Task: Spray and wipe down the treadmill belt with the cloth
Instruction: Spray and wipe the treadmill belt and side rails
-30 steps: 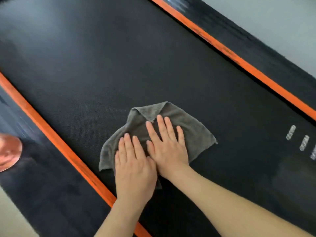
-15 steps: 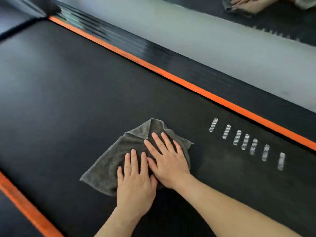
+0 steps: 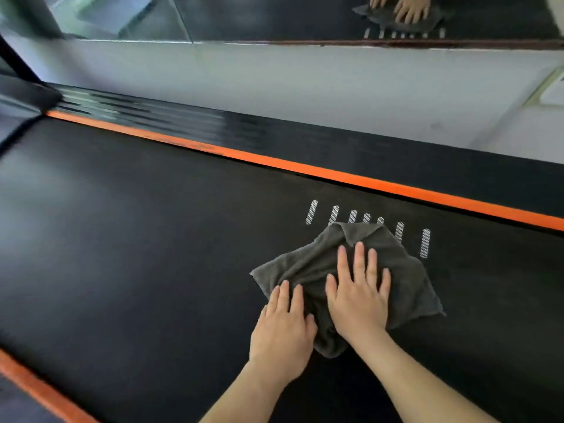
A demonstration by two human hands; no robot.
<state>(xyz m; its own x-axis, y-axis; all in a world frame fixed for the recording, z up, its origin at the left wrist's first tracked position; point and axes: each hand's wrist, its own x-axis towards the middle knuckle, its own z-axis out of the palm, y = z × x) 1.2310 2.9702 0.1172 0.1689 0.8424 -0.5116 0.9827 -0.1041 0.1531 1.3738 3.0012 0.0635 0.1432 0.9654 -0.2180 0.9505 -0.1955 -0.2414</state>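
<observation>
**Cloth.** A grey, rumpled cloth (image 3: 308, 267) is found lying on the black treadmill belt (image 3: 137, 239), toward the right of the visible belt. It is near the far orange stripe (image 3: 335, 174) but clear of it. Its far edge is laid over the lower ends of the middle marks in a row of white dash marks (image 3: 311, 212) printed on the belt. The outer marks on either side are left uncovered.

**Hands.** Nothing is gripped or pinched by either hand.
- The right hand (image 3: 357, 300) is laid palm down on the middle of the cloth, with fingers straight and slightly spread.
- The left hand (image 3: 282, 334) is laid flat just beside it, with fingers straight. Its fingertips are set on the cloth's near left part.
- Whether the left thumb touches the right hand cannot be told.

**Surroundings.**
- A black side rail (image 3: 396, 154) is noted beyond the far orange stripe, and a pale wall (image 3: 305, 87) behind it.
- A mirror (image 3: 274, 16) is mounted above, in which the hands and cloth are reflected.
- A second orange stripe (image 3: 36, 389) is seen at the near left corner.
</observation>
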